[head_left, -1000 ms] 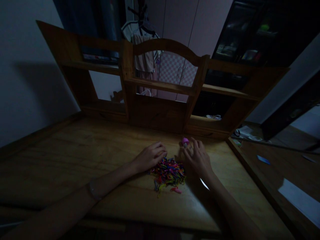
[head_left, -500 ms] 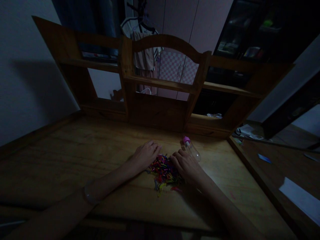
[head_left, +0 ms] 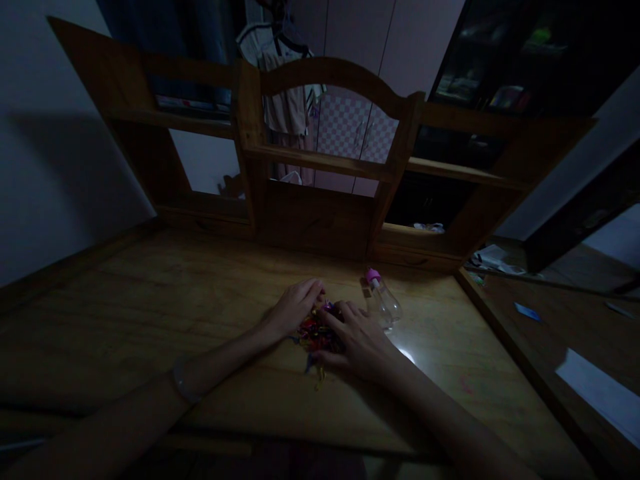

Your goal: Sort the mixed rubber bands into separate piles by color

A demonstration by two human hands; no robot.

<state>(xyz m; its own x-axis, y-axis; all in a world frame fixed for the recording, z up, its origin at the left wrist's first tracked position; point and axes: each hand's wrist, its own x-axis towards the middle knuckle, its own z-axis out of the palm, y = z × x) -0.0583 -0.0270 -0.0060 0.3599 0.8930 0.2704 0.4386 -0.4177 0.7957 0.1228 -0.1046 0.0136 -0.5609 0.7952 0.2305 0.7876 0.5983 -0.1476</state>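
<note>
Looking past our hands, we find a dim room and a wooden table [head_left: 195,287] backed by a wooden shelf unit [head_left: 320,220] with open compartments. Through its openings we see hanging clothes [head_left: 284,110], pale checked cupboard doors [head_left: 343,127] and, to the right, a dark cabinet [head_left: 495,60]. Beyond the table's right edge, on a lower wooden surface, we make out a blue card [head_left: 527,311] and a white sheet [head_left: 603,393]. Nearest to our work is a clear bottle [head_left: 389,308] with a pink cap [head_left: 373,275], just beyond the right hand [head_left: 360,337]; we cannot tell whether it stands or lies.

Between our hands is the pile of small coloured pieces [head_left: 311,333], in red, yellow, blue and purple, on the bare tabletop, a few of them straying towards the near edge. Our right hand covers much of it, palm down and half open, fingers curved over the top, thumb well apart along the near side; whether any piece is caught underneath, we cannot tell. Our left hand [head_left: 294,310] rests against the pile's left side, its fingers close together and slightly bent; its grip is hidden from us.
</note>
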